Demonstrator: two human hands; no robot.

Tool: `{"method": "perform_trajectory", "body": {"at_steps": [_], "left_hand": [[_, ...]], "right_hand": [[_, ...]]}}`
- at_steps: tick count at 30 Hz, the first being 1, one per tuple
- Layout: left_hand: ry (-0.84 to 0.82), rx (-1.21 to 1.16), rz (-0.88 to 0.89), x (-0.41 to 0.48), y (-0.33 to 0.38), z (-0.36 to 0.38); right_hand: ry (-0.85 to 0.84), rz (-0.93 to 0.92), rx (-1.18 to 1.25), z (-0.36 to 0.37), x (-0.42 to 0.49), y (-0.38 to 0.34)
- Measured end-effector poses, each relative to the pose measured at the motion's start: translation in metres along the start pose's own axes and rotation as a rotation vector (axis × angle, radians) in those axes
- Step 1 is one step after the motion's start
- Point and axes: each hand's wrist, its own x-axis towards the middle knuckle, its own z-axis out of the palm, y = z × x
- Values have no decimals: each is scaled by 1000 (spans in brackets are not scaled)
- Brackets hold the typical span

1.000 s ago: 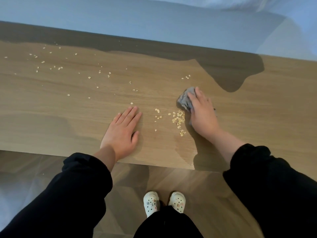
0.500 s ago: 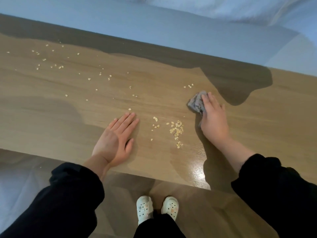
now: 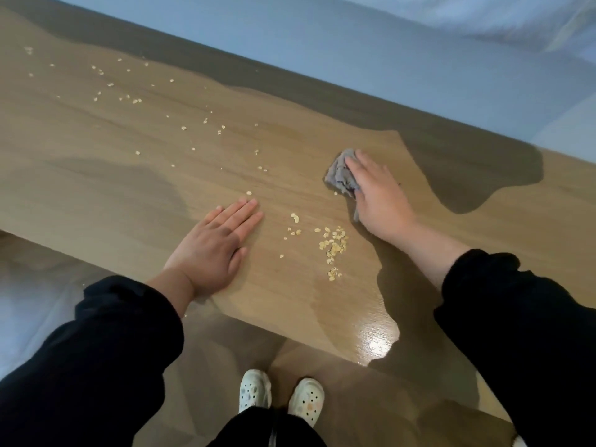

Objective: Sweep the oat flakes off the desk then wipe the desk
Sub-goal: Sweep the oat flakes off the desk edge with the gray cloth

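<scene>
Sweeping looks to be the step in hand, with wiping not yet begun. The right hand point(image 3: 380, 201) lies palm down on a crumpled grey cloth point(image 3: 340, 175), its fingers straight and close together and pressing the cloth flat. The thumb is hidden, so I cannot tell whether it also pinches the fabric. Hand and cloth sit just beyond a small heap of oat flakes point(image 3: 335, 245) and a little to its right, apart from it.

The left hand point(image 3: 216, 250) rests on the other side of the heap, to its left. It is flat on the bench point(image 3: 96, 188), fingers straight and together, and holds nothing. A few loose flakes lie between it and the heap.

Beyond the heap and well to its left, scattered flakes point(image 3: 129, 98) are strewn thinly across the wood as far as the far left end. The near edge of the bench runs a short way on the person's side of the heap, with the floor point(image 3: 354, 375) and a pair of pale shoes point(image 3: 280, 395) below it.

Only a small share of the flakes is gathered, so the task seems to be early. The next move probably calls for dragging the cloth leftward through the loose flakes to join the heap. The pile then has to be drawn towards the near edge, perhaps into the cupped left hand. Light, low strokes would suit, since dry flakes skip and scatter easily.
</scene>
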Motion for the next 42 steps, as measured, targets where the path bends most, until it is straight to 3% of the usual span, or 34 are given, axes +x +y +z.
{"method": "perform_trajectory", "body": {"at_steps": [3, 6, 8, 11, 15, 17, 20, 22, 25, 27, 29, 31, 33, 37, 42], "left_hand": [[14, 7, 12, 0, -1, 0], [22, 17, 20, 1, -2, 1], [19, 25, 18, 1, -3, 2], [4, 44, 7, 1, -3, 2], [-3, 43, 6, 0, -3, 2], [4, 35, 17, 0, -3, 1], [13, 17, 32, 0, -2, 0], [7, 6, 35, 0, -1, -2], [3, 9, 38, 1, -2, -2], [-9, 22, 33, 0, -2, -3], [-6, 25, 35, 0, -2, -3], [-13, 23, 34, -1, -1, -3], [-18, 31, 35, 0, -1, -3], [-16, 38, 22, 0, -2, 0], [5, 7, 27, 0, -3, 1]], "right_hand": [[-8, 10, 12, -21, -10, 32], [155, 412, 163, -30, 8, 54], [263, 516, 146, -21, 27, 44], [292, 255, 142, -3, 35, 0], [-48, -83, 83, -9, 6, -7], [-80, -85, 86, -24, 3, 28], [114, 323, 131, -31, 22, 84], [243, 609, 93, -27, 49, 82], [240, 774, 20, -16, 92, 38], [191, 654, 27, -5, 112, 6], [88, 385, -10, 5, 111, -14], [-6, 127, -12, 0, 97, -6], [22, 29, -70, -10, 84, 26], [239, 341, -54, -15, 80, 63], [135, 498, -92, -10, 130, 17]]}}
